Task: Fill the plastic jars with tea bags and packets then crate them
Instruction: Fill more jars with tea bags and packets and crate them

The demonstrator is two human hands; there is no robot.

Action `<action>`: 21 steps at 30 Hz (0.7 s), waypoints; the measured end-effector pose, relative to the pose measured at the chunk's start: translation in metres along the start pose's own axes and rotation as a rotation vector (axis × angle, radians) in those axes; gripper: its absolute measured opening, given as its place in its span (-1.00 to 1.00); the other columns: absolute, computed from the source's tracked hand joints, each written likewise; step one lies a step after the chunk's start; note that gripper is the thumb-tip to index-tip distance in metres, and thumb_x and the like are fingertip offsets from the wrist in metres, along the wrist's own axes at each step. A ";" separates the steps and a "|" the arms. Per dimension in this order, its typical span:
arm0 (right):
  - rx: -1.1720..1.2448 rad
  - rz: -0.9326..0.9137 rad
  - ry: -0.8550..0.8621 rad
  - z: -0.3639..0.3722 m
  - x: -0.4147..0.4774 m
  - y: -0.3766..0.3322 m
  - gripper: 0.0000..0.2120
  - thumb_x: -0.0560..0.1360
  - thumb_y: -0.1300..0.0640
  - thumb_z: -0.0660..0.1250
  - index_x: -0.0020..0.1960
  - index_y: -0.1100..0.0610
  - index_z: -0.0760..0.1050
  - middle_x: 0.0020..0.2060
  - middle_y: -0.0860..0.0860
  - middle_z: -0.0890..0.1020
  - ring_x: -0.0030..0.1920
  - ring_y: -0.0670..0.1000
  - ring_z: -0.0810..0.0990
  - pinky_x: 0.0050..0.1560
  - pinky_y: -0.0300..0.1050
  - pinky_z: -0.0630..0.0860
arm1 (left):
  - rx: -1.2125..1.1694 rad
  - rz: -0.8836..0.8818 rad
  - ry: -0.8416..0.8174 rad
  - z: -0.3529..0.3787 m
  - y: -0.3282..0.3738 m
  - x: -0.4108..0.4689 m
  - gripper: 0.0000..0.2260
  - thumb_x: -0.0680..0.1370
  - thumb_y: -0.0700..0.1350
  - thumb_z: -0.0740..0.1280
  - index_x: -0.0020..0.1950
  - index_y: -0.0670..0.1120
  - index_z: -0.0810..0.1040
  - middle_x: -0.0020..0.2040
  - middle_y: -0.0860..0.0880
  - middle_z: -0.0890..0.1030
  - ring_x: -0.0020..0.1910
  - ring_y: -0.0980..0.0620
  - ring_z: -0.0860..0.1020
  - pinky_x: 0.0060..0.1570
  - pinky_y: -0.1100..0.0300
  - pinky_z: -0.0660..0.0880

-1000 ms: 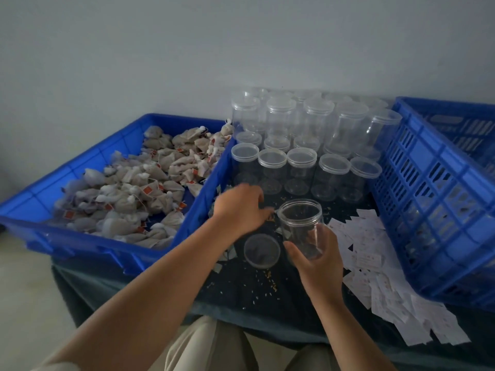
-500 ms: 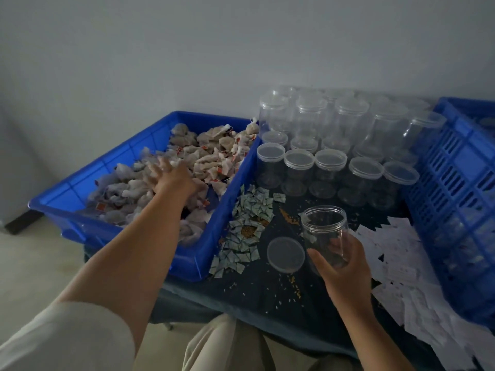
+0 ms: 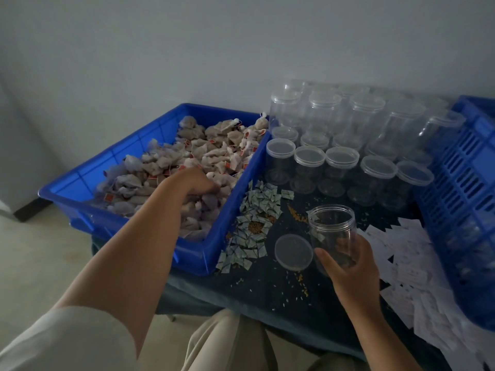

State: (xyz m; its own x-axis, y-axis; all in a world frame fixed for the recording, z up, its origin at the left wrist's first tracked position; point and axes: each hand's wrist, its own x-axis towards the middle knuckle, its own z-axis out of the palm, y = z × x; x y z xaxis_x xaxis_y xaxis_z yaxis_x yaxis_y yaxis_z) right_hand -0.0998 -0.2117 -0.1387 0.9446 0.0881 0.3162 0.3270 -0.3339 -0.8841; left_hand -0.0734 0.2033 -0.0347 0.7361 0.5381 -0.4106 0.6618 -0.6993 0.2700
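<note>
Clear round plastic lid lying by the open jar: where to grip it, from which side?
Probably by its rim, from above: the clear round plastic lid lies flat on the dark table, so only the edge gives purchase. Span near and far edges; the open clear jar in the right hand crowds its right side.

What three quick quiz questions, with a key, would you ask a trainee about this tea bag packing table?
1. True or false: the jar in the right hand is capped.
2. The left hand reaches into: A the blue tray of tea bags, B the slatted crate, C the packet pile.
3. Fill in: the loose lid lies on the table just left of the held ____.
Key: 1 false; 2 A; 3 jar.
</note>
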 end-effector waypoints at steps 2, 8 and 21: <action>-0.008 0.001 -0.008 -0.001 0.000 -0.001 -0.32 0.29 -0.39 0.52 0.30 -0.14 0.47 0.12 -0.49 0.57 0.09 -0.40 0.60 -0.10 -0.44 0.47 | -0.158 0.043 -0.089 -0.003 -0.005 -0.006 -0.63 0.46 0.22 0.41 -0.09 -0.09 0.67 -0.32 -0.04 0.66 -0.44 0.02 0.59 -0.39 0.19 0.46; -0.012 0.001 -0.011 0.000 0.002 0.000 -0.39 0.30 -0.39 0.53 0.26 -0.24 0.45 0.12 -0.45 0.59 0.11 -0.37 0.60 -0.03 -0.36 0.46 | -0.511 0.155 -0.057 -0.005 -0.010 -0.017 -0.70 0.33 0.22 0.40 -0.25 -0.01 0.68 -0.21 -0.02 0.70 -0.21 -0.04 0.62 -0.14 0.04 0.49; 0.001 -0.006 -0.022 -0.001 0.002 -0.005 -0.40 0.29 -0.51 0.52 0.21 -0.34 0.44 0.15 -0.45 0.59 0.10 -0.38 0.61 -0.14 -0.40 0.52 | -0.539 0.290 0.314 -0.040 0.035 -0.072 -0.71 0.68 0.02 0.24 0.05 -0.15 0.66 -0.11 -0.10 0.65 -0.14 -0.10 0.59 -0.13 0.02 0.52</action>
State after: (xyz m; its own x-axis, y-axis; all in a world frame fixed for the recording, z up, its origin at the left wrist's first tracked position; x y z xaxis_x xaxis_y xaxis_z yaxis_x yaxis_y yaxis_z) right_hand -0.1000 -0.2108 -0.1332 0.9431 0.1110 0.3134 0.3324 -0.3325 -0.8826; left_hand -0.0980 0.1587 0.0388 0.8466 0.5322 -0.0066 0.3504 -0.5480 0.7596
